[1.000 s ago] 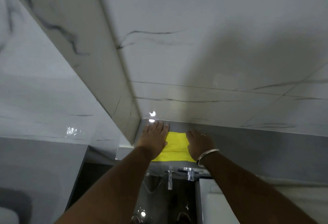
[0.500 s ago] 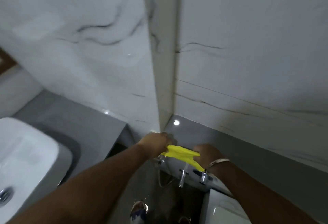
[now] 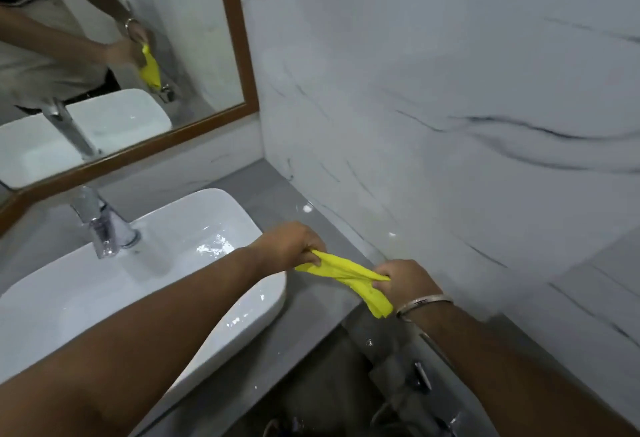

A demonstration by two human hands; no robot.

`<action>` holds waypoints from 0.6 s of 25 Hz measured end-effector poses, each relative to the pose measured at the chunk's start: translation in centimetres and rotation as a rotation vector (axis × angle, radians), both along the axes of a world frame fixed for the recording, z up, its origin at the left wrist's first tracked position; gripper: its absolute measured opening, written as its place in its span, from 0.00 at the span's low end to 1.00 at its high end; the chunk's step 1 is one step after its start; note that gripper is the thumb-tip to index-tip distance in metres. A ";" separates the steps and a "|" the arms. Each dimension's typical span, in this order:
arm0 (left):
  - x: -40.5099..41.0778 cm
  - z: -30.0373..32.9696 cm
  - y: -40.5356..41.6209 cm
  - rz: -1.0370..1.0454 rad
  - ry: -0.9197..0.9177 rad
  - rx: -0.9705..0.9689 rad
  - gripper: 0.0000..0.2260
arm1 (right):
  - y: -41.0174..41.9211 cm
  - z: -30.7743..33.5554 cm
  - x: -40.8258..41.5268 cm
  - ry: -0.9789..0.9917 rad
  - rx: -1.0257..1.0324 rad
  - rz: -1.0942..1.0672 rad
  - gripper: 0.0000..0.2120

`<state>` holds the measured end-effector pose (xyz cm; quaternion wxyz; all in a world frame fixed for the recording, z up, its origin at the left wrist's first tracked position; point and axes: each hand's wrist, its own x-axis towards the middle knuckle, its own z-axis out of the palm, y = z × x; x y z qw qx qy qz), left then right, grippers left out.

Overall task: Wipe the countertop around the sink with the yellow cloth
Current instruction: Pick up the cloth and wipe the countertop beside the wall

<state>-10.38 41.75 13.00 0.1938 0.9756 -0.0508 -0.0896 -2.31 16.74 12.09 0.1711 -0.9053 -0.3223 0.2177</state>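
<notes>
Yellow cloth held taut between two hands beside the sink

Head view. Yellow cloth [image 3: 346,274], one in number, is bunched into a rope-like strip and held in the air above the grey tabletop [image 3: 311,312], just right of the sink [image 3: 145,277]. Its long axis runs from upper left to lower right, and a loose end hangs down below the right hand. The cloth does not touch the tabletop.

Left hand [image 3: 291,242]: fingers curled and pressed together, pinching the upper-left end of the cloth. Left forearm crosses over the front right part of the sink.

Right hand [image 3: 405,281]: fingers closed around the lower-right end of the cloth. One metal bangle [image 3: 424,301] sits on the right wrist.

One white rectangular sink stands on the tabletop, with wet glints on its inner surface. One chrome faucet [image 3: 100,225] stands at the sink's rear left. One wood-framed mirror [image 3: 242,56] hangs on the wall behind the sink; it reflects the hands, the cloth and the basin. White marble-patterned wall [image 3: 450,125] meets the tabletop on the right side. Two small bright reflections show on the tabletop near that wall.
</notes>
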 end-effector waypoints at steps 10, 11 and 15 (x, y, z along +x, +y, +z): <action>6.9 -5.6 10.9 0.082 0.137 -0.075 0.14 | 12.4 -3.8 6.1 0.012 -0.016 -0.028 0.22; 7.9 -6.2 11.8 0.104 0.168 -0.083 0.15 | 13.3 -4.5 7.1 0.021 -0.016 -0.020 0.24; 11.0 -7.8 14.5 0.178 0.303 -0.116 0.15 | 16.1 -7.9 10.4 0.083 -0.082 -0.002 0.18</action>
